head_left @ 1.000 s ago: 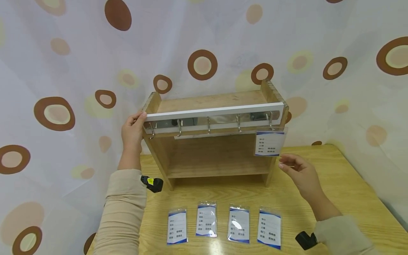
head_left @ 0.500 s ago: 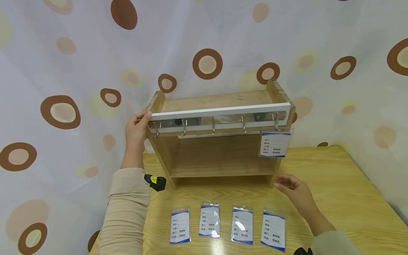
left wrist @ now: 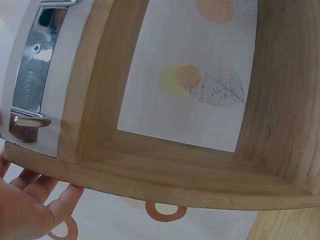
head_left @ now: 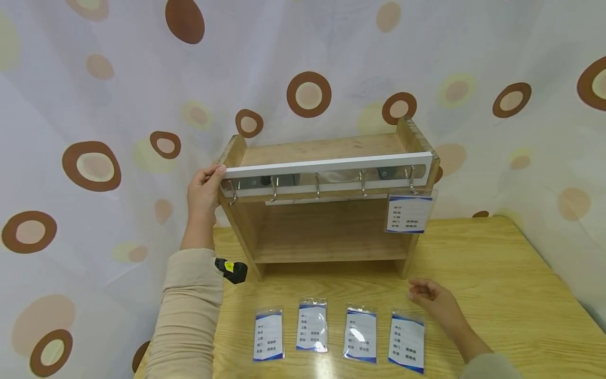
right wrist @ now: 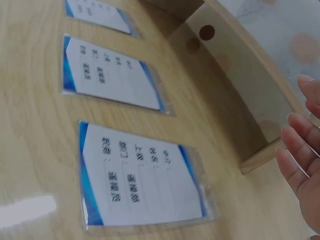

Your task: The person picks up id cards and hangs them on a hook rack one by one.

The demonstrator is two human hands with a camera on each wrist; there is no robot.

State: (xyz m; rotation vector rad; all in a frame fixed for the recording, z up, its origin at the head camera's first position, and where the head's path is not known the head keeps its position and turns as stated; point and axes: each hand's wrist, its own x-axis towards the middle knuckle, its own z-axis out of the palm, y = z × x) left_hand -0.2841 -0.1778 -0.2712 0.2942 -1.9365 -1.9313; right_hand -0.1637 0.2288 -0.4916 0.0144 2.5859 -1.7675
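In the head view my left hand (head_left: 204,195) grips the upper left corner of a wooden shelf (head_left: 331,252), thumb at the end of its white hook rail (head_left: 326,164). The left wrist view shows those fingers (left wrist: 42,190) against the shelf's side panel. A badge in a clear sleeve (head_left: 410,213) hangs from the rightmost metal hook. My right hand (head_left: 437,302) holds nothing, fingers loosely bent, just above the rightmost of several badges lying on the table. That badge (right wrist: 142,180) lies face up in the right wrist view, white with blue corners.
Three more badges (head_left: 361,334), (right wrist: 112,75) lie in a row to the left on the wooden table (head_left: 502,273). The shelf stands behind them, near a patterned curtain (head_left: 350,47). The other hooks (head_left: 317,185) on the rail carry nothing.
My right hand has moved down from beside the hanging badge to near the rightmost badge on the table. My left hand has stayed on the shelf corner. The head view has shifted slightly.
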